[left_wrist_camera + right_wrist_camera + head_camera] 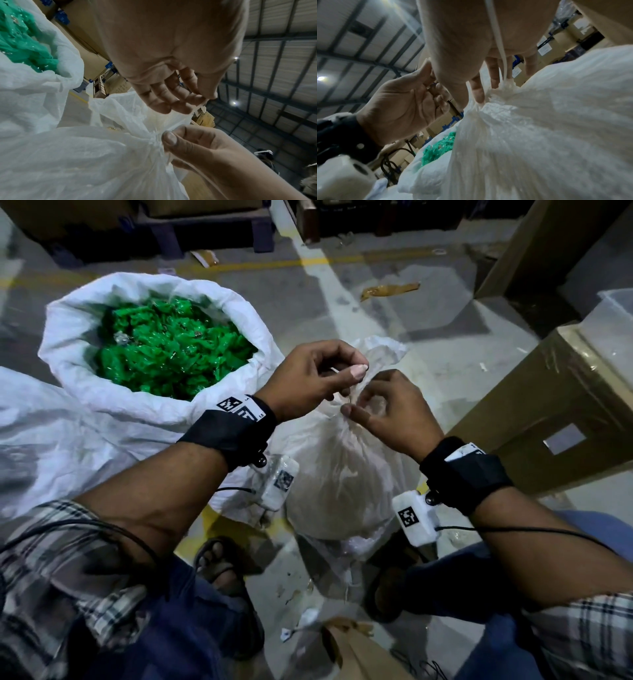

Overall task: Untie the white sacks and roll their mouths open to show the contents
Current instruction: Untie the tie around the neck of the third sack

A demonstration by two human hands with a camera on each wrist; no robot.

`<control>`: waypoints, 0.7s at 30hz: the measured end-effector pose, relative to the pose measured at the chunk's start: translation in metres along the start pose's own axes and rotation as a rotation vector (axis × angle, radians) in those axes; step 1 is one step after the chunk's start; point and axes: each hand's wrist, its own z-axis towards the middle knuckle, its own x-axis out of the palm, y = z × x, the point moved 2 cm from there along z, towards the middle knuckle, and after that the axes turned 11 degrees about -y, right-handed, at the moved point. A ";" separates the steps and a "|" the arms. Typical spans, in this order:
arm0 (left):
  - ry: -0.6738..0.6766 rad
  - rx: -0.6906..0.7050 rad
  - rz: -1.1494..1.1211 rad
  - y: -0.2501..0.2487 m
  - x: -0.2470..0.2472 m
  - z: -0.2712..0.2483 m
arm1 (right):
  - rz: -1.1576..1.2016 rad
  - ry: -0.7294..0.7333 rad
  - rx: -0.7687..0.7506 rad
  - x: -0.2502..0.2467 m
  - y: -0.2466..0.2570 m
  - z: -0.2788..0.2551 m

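Note:
A tied white sack (342, 474) stands between my feet, its neck gathered into a knot (154, 139). My right hand (347, 407) pinches that knot with thumb and forefinger; a loose string (496, 33) runs back along its palm. My left hand (356, 371) hovers just above the neck and pinches a thin white string end between thumb and forefinger. To the left stands another white sack (85, 378) with its mouth rolled open, full of green packets (164, 350). The tied sack's contents are hidden.
A taped cardboard box (565, 412) stands close on the right. Brown paper (359, 652) lies on the floor near my sandalled feet (222, 566). A dark pallet (212, 231) and a tape scrap (387, 289) lie further back on the concrete floor.

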 end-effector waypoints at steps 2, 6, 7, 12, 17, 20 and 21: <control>-0.024 0.008 -0.009 -0.005 -0.001 0.001 | 0.127 -0.079 0.028 -0.003 0.004 0.000; -0.080 -0.009 -0.052 -0.017 -0.001 0.003 | 0.324 -0.020 0.108 -0.003 0.009 -0.002; -0.106 -0.003 -0.045 -0.024 -0.002 0.001 | 0.362 0.022 0.109 -0.004 0.014 -0.003; -0.278 -0.013 -0.096 -0.028 -0.008 0.009 | 0.394 -0.030 0.115 -0.013 0.020 -0.004; -0.451 -0.043 -0.176 -0.034 -0.022 0.016 | 0.186 -0.180 0.039 -0.035 0.030 -0.010; -0.552 -0.091 -0.259 -0.033 -0.030 0.021 | 0.090 -0.255 -0.024 -0.043 0.037 -0.017; -0.587 -0.111 -0.276 -0.033 -0.033 0.023 | 0.093 -0.270 -0.036 -0.046 0.038 -0.018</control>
